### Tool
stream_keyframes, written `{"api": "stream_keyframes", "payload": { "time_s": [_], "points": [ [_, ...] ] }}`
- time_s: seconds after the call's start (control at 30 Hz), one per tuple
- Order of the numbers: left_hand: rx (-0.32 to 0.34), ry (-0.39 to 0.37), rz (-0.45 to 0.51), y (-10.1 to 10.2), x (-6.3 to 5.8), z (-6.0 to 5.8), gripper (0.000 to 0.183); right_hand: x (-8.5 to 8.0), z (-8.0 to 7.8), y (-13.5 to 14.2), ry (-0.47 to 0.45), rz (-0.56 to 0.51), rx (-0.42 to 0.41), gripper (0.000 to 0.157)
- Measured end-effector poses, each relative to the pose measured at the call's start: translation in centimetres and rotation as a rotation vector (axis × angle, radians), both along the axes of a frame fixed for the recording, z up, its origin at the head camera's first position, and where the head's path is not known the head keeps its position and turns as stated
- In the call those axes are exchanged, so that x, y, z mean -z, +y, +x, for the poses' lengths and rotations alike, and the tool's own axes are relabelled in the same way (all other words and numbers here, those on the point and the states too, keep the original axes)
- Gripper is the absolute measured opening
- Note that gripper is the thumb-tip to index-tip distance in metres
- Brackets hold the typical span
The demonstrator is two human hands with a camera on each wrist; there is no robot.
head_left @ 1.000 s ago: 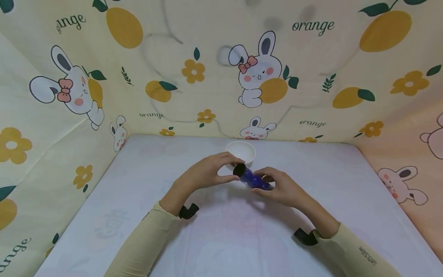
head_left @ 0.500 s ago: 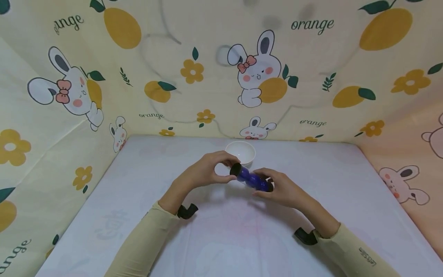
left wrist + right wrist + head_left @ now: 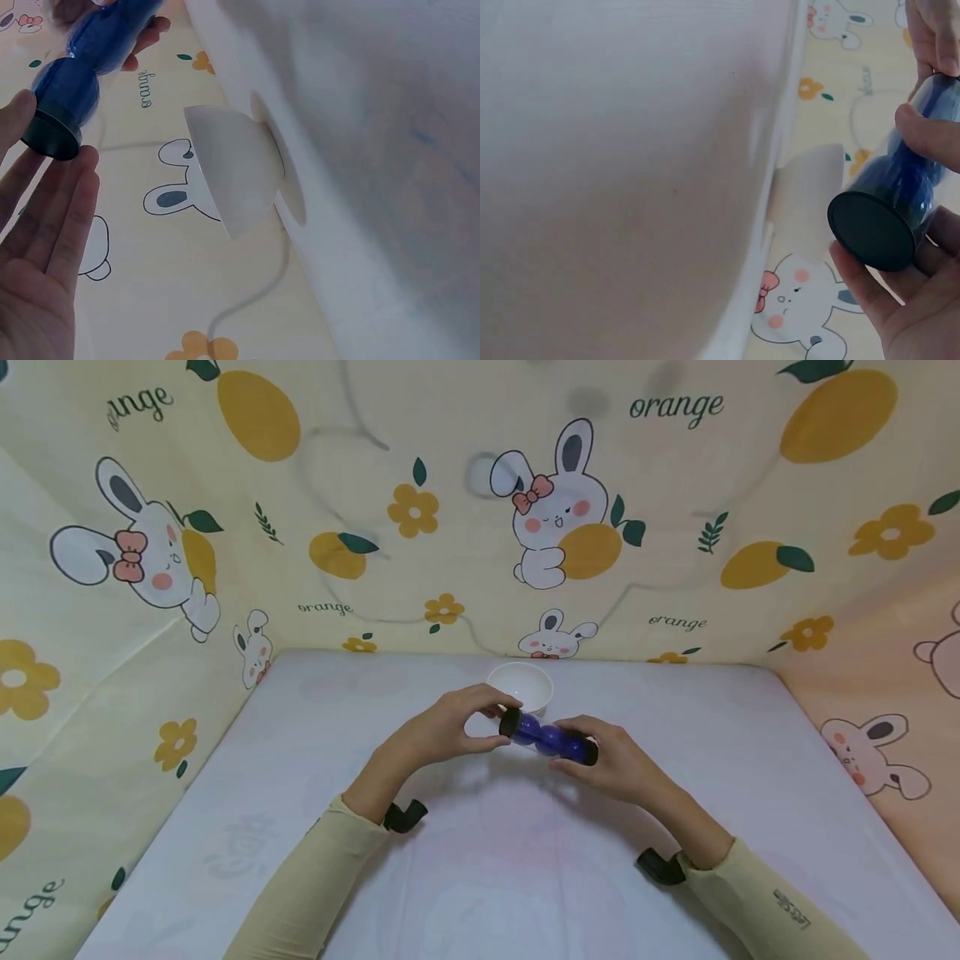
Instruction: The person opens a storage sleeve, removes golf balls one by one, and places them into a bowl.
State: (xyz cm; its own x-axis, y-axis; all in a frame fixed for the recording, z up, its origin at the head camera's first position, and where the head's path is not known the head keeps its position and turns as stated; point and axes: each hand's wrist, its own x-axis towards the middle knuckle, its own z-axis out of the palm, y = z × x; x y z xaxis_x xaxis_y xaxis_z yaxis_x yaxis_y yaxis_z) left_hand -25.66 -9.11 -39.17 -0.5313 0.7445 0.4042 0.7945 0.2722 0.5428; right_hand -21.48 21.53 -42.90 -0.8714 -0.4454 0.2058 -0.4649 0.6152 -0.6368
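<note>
Both my hands hold a clear tube with dark end caps and rounded blue bulges inside [image 3: 550,741], raised over the table. My left hand [image 3: 461,722] pinches the left cap between thumb and fingertips; in the left wrist view the dark cap [image 3: 51,136] sits between them. My right hand [image 3: 618,760] grips the other end, thumb on the near side. In the right wrist view the round, flat cap [image 3: 874,231] faces the camera, with fingers beneath it and the thumb across the tube's side. The tube tilts slightly, left end higher.
Just beyond the hands stands a white bowl [image 3: 521,685] near the table's back edge, partly hidden by the left hand. A pale cloth covers the table [image 3: 480,877]. Printed curtains with rabbits and oranges [image 3: 420,552] close in the back and sides.
The tube has turned more side-on and nearer level, its left end shifting slightly left and its right end rising. Its right cap shows more now. Both hands keep hold throughout.
</note>
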Motion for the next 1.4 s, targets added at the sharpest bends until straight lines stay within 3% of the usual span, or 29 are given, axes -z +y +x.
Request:
{"api": "stream_keyframes", "payload": {
  "time_s": [0.8,1.1,1.4],
  "points": [
    [0.009,-0.011,0.033,0.6,0.1,0.2,0.046,-1.0,0.0,0.7,0.025,0.091,-0.015,0.060],
    [-0.016,-0.017,0.062,0.6,0.5,0.6,0.049,-0.9,0.1,1.0,0.034,0.083,-0.021,0.059],
    [-0.004,-0.032,0.083,0.5,0.0,0.7,0.049,-1.3,-0.2,1.4,0.047,0.070,-0.068,0.060]
  ]
}}
